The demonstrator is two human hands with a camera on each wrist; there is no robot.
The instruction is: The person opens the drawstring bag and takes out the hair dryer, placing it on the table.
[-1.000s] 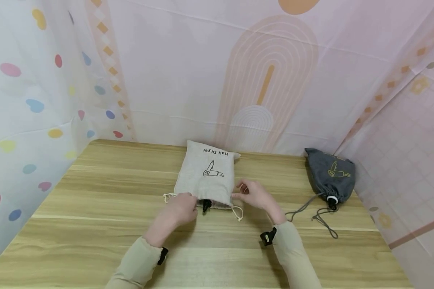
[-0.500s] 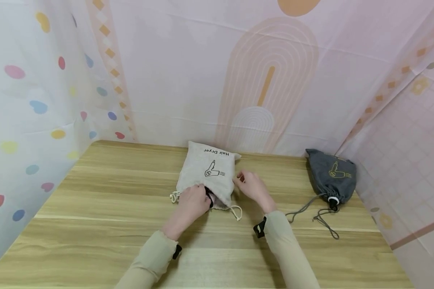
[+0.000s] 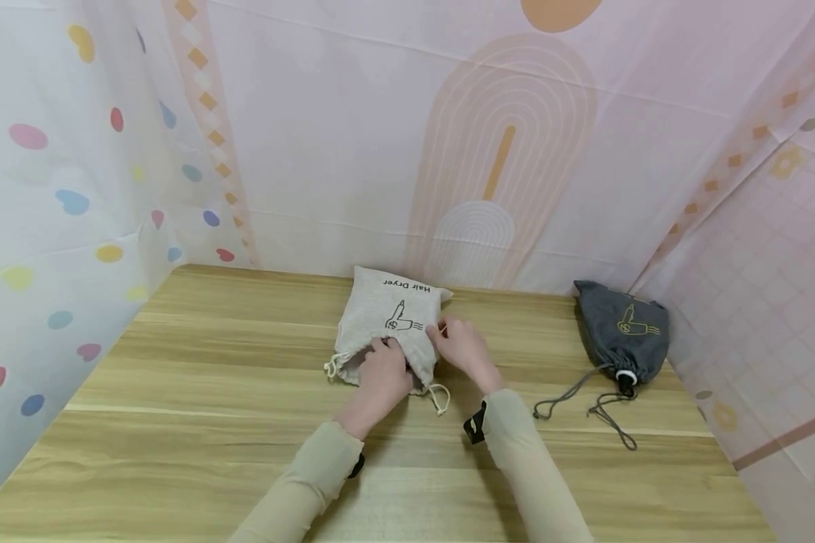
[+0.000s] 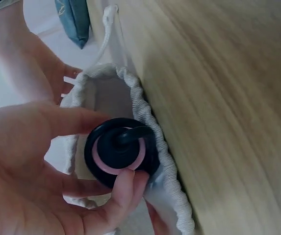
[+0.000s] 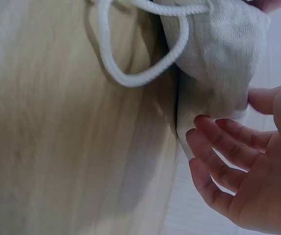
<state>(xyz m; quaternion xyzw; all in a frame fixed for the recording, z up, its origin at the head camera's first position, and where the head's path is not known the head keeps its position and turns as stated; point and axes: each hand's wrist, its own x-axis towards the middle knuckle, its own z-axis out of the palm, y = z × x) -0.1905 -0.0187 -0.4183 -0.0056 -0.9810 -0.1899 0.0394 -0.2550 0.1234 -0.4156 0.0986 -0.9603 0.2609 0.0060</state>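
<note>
A pale linen drawstring bag (image 3: 373, 305) printed "Hair Dryer" lies at the back middle of the table, its mouth facing me and gaping. My left hand (image 3: 385, 375) reaches into this mouth. In the left wrist view its thumb and fingers hold the round black end of a hair dryer (image 4: 113, 151), which has a pink ring and a black loop. The bag hides the rest of the dryer. My right hand (image 3: 463, 347) is at the bag's right side; in the right wrist view its thumb (image 5: 265, 100) and curved fingers hold the cloth lightly between them.
A dark grey drawstring bag (image 3: 607, 320) with a yellow dryer print lies at the back right, its grey cords (image 3: 570, 390) trailing on the wooden table (image 3: 176, 437). Patterned curtains (image 3: 326, 136) stand behind and at both sides.
My left hand has moved right and into the bag's mouth, which has lifted and widened. The black tip seen earlier at the opening is now covered. My right hand has shifted slightly up along the side.
</note>
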